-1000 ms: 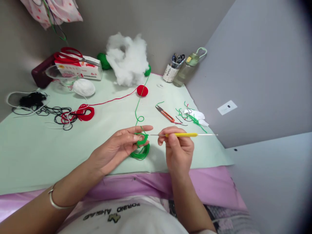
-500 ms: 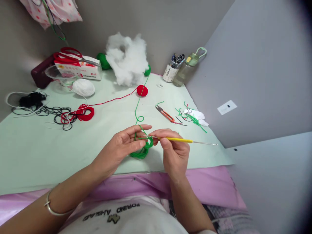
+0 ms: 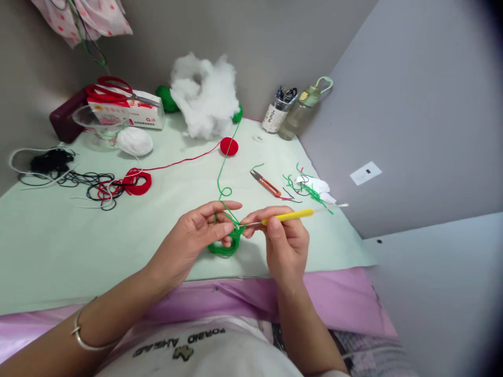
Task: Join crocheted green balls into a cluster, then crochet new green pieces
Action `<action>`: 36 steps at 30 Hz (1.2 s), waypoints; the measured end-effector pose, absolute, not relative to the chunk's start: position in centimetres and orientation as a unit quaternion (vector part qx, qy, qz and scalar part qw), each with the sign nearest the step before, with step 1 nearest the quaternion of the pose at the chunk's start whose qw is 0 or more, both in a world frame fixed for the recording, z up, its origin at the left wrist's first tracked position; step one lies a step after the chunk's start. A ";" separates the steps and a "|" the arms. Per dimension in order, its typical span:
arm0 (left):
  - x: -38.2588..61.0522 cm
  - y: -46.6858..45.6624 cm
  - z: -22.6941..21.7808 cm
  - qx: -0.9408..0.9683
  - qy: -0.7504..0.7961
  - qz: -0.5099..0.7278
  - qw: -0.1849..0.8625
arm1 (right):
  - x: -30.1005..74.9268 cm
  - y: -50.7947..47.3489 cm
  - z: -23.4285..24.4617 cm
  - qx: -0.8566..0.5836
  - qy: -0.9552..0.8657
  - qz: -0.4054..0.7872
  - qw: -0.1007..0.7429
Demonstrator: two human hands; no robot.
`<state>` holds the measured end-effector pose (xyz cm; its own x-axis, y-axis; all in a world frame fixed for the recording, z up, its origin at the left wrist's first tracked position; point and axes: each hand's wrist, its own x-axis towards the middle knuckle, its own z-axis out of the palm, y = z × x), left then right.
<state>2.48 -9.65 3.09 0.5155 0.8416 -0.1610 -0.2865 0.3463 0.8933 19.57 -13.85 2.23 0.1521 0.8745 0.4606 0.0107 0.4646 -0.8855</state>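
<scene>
My left hand (image 3: pixel 196 230) pinches a small piece of green crochet work (image 3: pixel 234 238) between thumb and fingers, its index finger stretched out with green yarn (image 3: pixel 221 178) running over it. That strand goes back across the table, past a loose loop, to a green ball (image 3: pixel 238 113) partly behind the white stuffing. In my right hand (image 3: pixel 285 238) is a crochet hook (image 3: pixel 294 215) with a yellow handle, gripped like a pencil. Its metal tip meets the green stitches beside my left thumb; the exact stitch is too small to make out.
A red crocheted disc (image 3: pixel 229 146), orange thread snips (image 3: pixel 266 183) and yarn scraps (image 3: pixel 314 191) lie beyond my hands. White stuffing (image 3: pixel 204 97), a pen cup (image 3: pixel 274 115) and a bottle (image 3: pixel 296 115) stand at the back. Tangled black yarn (image 3: pixel 53 159) and a white ball (image 3: pixel 134 141) sit left.
The hook has turned so its yellow handle end points higher, and its tip has moved into the green stitches. My right hand has shifted slightly right; my left hand stays almost in place.
</scene>
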 end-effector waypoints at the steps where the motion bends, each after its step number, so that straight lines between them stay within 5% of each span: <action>1: 2.5 -9.7 3.1 0.430 0.325 0.380 0.751 | 19.6 -14.1 2.4 -0.408 -0.593 0.284 0.633; 6: 2.9 -9.9 3.2 0.386 0.318 0.384 0.776 | 19.4 -14.8 2.1 -0.420 -0.771 -0.060 0.476; 9: 2.9 -9.7 2.9 0.338 0.301 0.345 0.822 | 19.3 -14.7 1.2 -0.419 -0.776 -0.150 0.447; 36: 3.0 -9.7 3.2 0.324 0.271 0.342 0.839 | 19.3 -14.5 0.2 -0.392 -0.750 -0.063 0.529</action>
